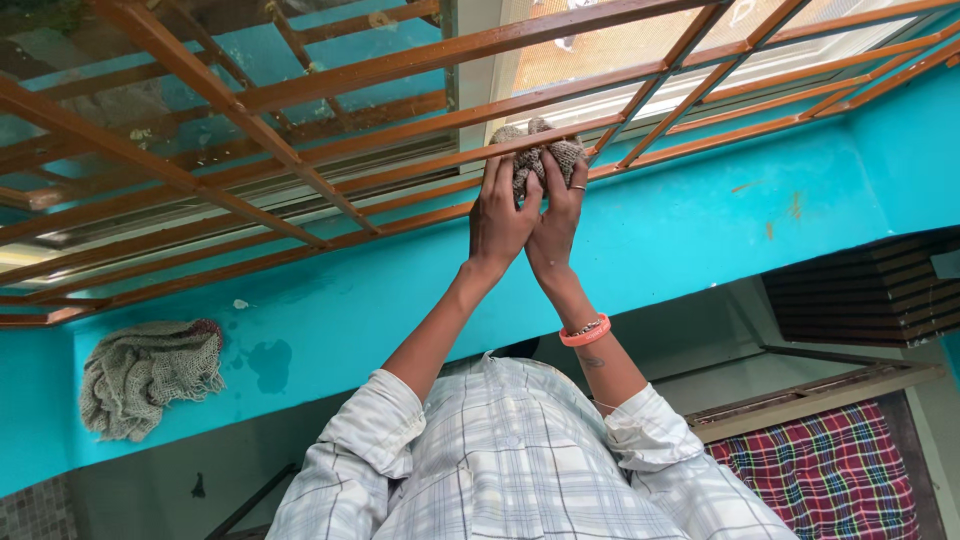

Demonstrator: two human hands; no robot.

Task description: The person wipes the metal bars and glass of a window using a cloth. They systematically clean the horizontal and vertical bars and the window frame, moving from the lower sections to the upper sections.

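Note:
My left hand (498,218) and my right hand (556,212) are raised together and both grip a bunched brown-grey knitted cloth (538,155). The cloth is pressed against one bar of an orange-brown metal window grille (300,160). My right wrist carries an orange bangle (586,332), and a ring sits on one right finger. Both forearms come out of the rolled sleeves of a pale checked shirt (520,460).
A turquoise wall ledge (680,230) runs below the grille. A second coarse beige cloth (150,375) lies bunched on it at the left. A red and dark checked fabric (830,465) lies at the lower right beside a wooden frame (810,395). A dark slatted panel (870,290) is at the right.

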